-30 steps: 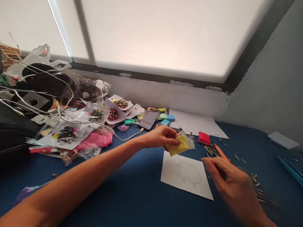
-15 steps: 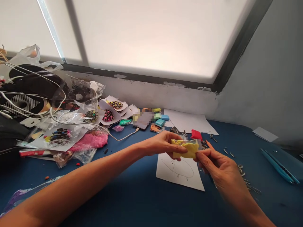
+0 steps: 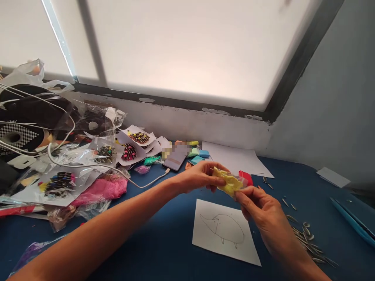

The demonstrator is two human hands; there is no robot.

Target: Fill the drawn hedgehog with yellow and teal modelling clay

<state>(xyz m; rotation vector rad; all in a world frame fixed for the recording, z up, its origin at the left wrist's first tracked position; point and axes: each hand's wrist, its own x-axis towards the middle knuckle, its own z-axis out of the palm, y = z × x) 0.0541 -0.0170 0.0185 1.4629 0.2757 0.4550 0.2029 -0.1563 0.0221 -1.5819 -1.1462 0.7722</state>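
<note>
A clear plastic packet of soft yellow modelling clay [image 3: 229, 184] hangs above the table, gripped from both sides. My left hand [image 3: 202, 176] pinches its left end between thumb and fingers. With thumb and forefinger my right hand [image 3: 259, 207] grips its lower right corner. Just below the packet lies a white sheet of paper [image 3: 219, 228] with a pencil outline of a hedgehog-like animal with a pointed snout and short legs. Behind the right fingers a red packet [image 3: 245, 178] shows in part.
Striped sunflower seeds [image 3: 307, 236] lie scattered at right, near a blue case [image 3: 351, 220]. Behind are blank paper sheets [image 3: 234, 156], blue clay packets [image 3: 200, 156] and a phone [image 3: 177, 157] with a white cable [image 3: 152, 182]. Seed-covered pictures [image 3: 60, 183] and a pink cloth [image 3: 101, 190] crowd the left.
The yellow packet has tilted, its right end dipping, with both hands still on it. My view has shifted, and the drawing now shows whole below the hands.
</note>
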